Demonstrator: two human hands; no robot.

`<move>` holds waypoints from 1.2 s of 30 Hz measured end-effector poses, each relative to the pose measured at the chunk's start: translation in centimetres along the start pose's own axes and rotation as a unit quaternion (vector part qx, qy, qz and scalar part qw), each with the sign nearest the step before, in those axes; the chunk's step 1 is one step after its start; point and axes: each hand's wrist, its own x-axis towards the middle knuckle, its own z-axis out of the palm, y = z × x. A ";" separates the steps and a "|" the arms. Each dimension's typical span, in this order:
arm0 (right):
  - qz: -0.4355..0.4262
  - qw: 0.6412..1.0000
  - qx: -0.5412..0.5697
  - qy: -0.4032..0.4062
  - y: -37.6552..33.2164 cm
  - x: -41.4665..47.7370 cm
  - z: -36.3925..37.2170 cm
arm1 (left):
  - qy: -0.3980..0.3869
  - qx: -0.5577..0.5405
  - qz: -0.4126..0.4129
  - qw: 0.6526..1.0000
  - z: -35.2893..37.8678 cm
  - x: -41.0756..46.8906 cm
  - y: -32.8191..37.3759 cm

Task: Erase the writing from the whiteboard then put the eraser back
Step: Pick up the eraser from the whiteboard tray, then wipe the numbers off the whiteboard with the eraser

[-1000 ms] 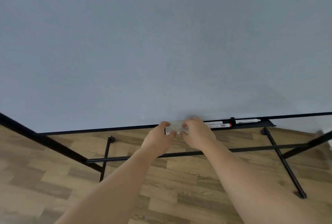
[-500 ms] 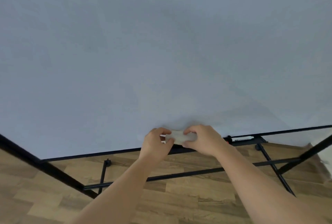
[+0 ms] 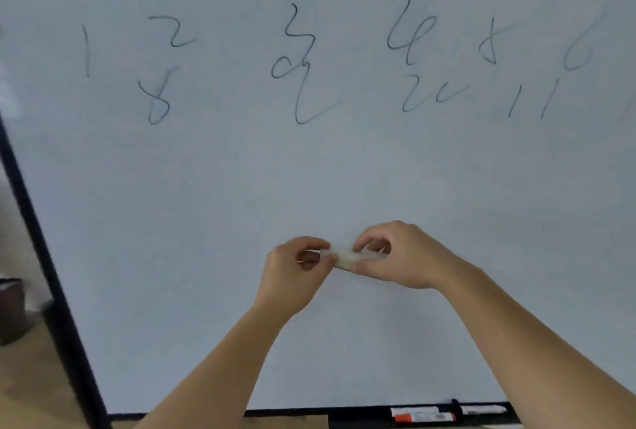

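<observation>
A whiteboard (image 3: 309,170) fills the view, with dark handwritten numbers and scribbles (image 3: 299,63) across its upper part. In front of the board's lower middle, a small white eraser (image 3: 346,256) is held between both hands. My left hand (image 3: 296,267) pinches its left end and my right hand (image 3: 399,256) grips its right end. Most of the eraser is hidden by the fingers.
The board's black frame (image 3: 44,273) runs down the left side. Markers (image 3: 425,415) lie on the black tray at the bottom edge. A dark bin (image 3: 10,308) stands on the wooden floor at far left.
Both hands lifted the eraser up from the tray, away from the board's bottom edge. The view tilted upward, bringing the writing into sight.
</observation>
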 end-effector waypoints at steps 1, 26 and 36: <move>-0.016 1.000 0.001 0.009 -0.9 0.1 -1.2 | 0.014 -0.006 0.016 1.000 -0.8 0.3 1.3; -0.232 0.922 0.020 0.310 -22.9 8.1 -3.9 | 0.256 0.140 0.295 0.910 -28.0 10.5 16.4; -0.294 0.837 -0.067 0.457 -29.8 15.2 0.5 | 0.287 0.331 0.362 0.823 -38.3 18.6 16.7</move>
